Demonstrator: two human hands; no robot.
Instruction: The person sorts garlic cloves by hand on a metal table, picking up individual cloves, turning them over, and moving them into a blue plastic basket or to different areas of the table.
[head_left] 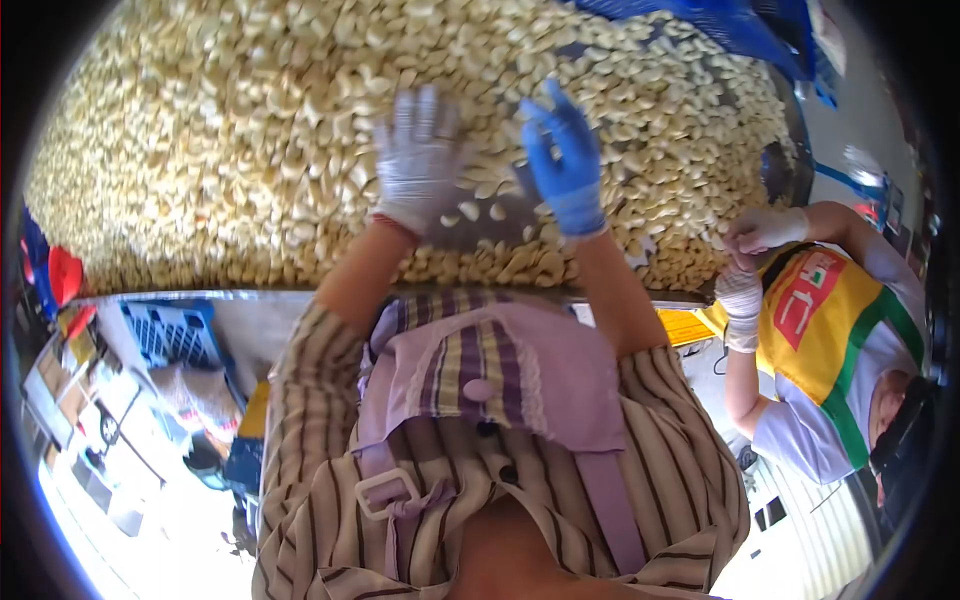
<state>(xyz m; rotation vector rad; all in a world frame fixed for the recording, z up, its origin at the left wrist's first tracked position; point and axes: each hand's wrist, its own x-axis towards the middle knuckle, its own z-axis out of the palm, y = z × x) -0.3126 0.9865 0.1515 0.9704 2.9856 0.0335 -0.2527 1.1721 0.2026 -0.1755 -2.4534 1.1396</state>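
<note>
A thick spread of peeled garlic cloves (250, 130) covers the metal table in front of me. My left hand (415, 160), in a whitish glove with a red cuff edge, lies palm down on the cloves, its fingers stretched out. Just right of it is my right hand (565, 160) in a blue glove, fingers apart and slightly bent over the cloves. No clove shows in its fingers. Between the two hands a patch of bare metal (465, 235) shows, with a few loose cloves on it.
The table's front edge (250, 294) runs close before my apron. At the right stands a co-worker (830, 340) in a yellow vest, gloved hands at the table edge. Blue netting or plastic (730, 25) lies at the far right. A blue crate (175, 335) is below left.
</note>
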